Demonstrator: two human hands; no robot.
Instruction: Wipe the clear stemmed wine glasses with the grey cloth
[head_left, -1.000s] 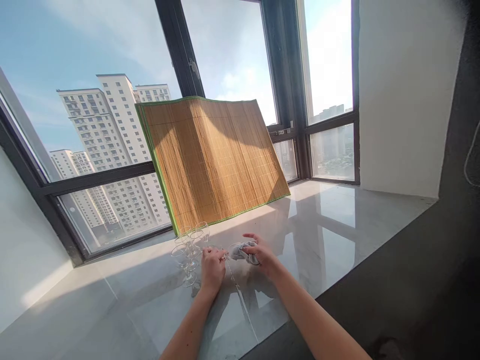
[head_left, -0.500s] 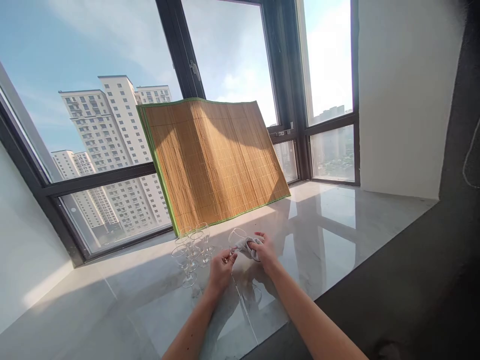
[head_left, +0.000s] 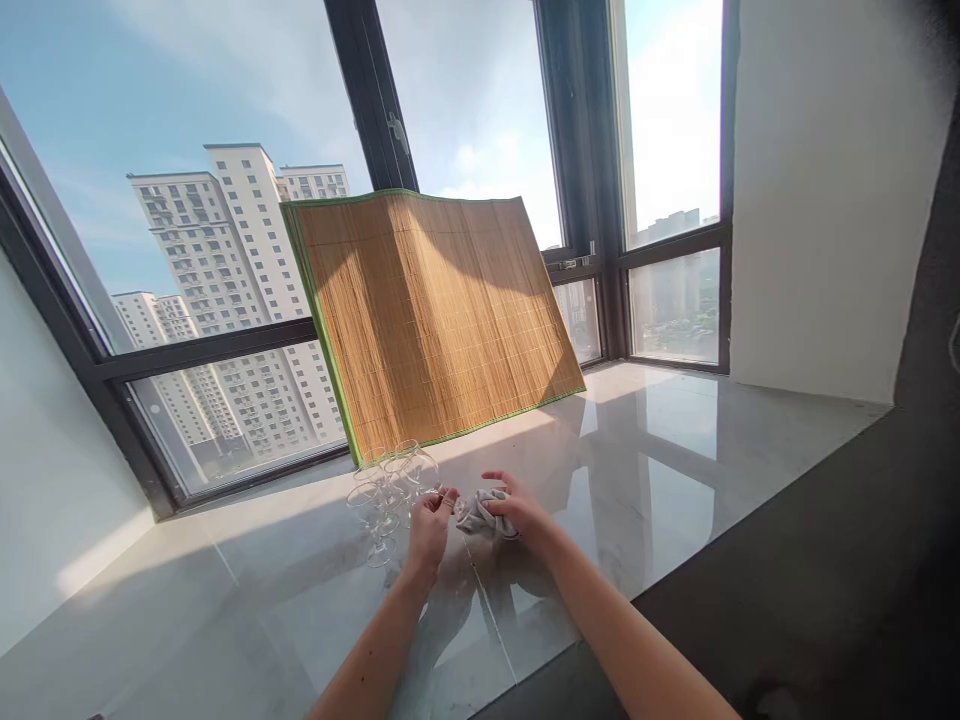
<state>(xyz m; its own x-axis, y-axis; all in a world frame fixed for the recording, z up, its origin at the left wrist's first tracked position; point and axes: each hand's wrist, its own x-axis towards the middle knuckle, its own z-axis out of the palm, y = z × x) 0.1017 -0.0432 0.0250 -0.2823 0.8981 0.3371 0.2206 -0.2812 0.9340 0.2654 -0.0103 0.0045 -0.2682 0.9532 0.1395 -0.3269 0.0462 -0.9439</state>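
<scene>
My left hand (head_left: 430, 530) is closed with its fingers pinched together round the stem of a clear wine glass (head_left: 424, 470). The bowl of that glass leans up and left beyond the fingers, overlapping the other glasses in view. A crumpled grey cloth (head_left: 480, 514) is gripped in my right hand (head_left: 517, 512), just right of the left fingers. One finger of the right hand sticks out above the cloth. Close by on the left, several clear stemmed glasses (head_left: 381, 550) stand upright in a cluster; the left hand partly hides some of them.
Beneath is a glossy pale stone windowsill (head_left: 285, 590), with a seam running toward me. A bamboo mat (head_left: 450, 320) with green edging leans on the dark window frame (head_left: 217, 350) behind the glasses. A white wall (head_left: 810, 220) rises at the right; the sill's front edge slants below it.
My left hand has moved left with the glass, whose bowl now tilts toward the cluster. The right hand and cloth have shifted slightly left and lower. The view has turned slightly.
</scene>
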